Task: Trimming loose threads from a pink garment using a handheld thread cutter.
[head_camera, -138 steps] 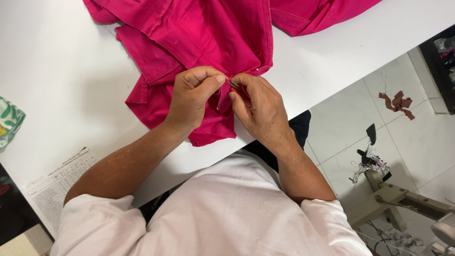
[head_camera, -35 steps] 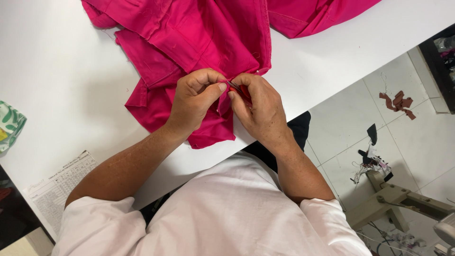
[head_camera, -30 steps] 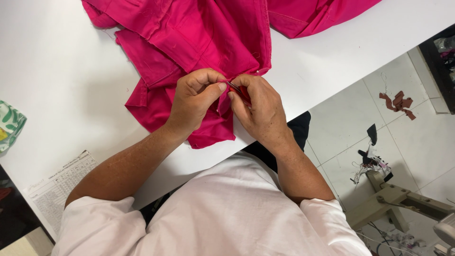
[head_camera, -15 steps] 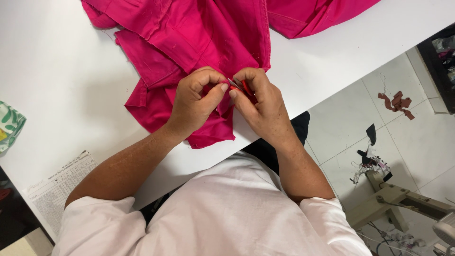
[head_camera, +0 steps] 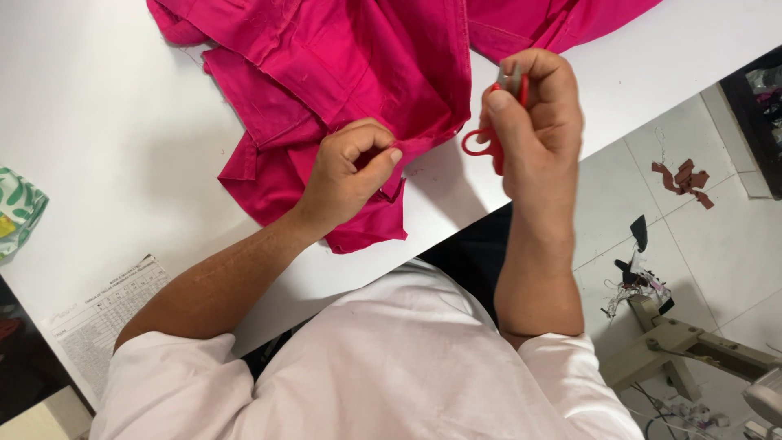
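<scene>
A bright pink garment point(head_camera: 350, 73) lies bunched on the white table point(head_camera: 98, 138). My left hand point(head_camera: 350, 167) pinches a fold of the fabric near its lower edge. My right hand point(head_camera: 533, 114) is lifted off the cloth, to the right of it, and holds small red-handled scissors point(head_camera: 489, 134); one red loop hangs below my thumb. The blades are hidden by my fingers.
A printed paper sheet point(head_camera: 102, 314) lies at the table's near left edge. A green patterned cloth point(head_camera: 16, 208) sits at the far left. Beyond the table's right edge is a tiled floor with fabric scraps point(head_camera: 680, 175) and a machine stand point(head_camera: 684, 346).
My right hand has pulled away from the fold and risen to the right, taking the red scissors with it. My left hand stays pinching the fabric.
</scene>
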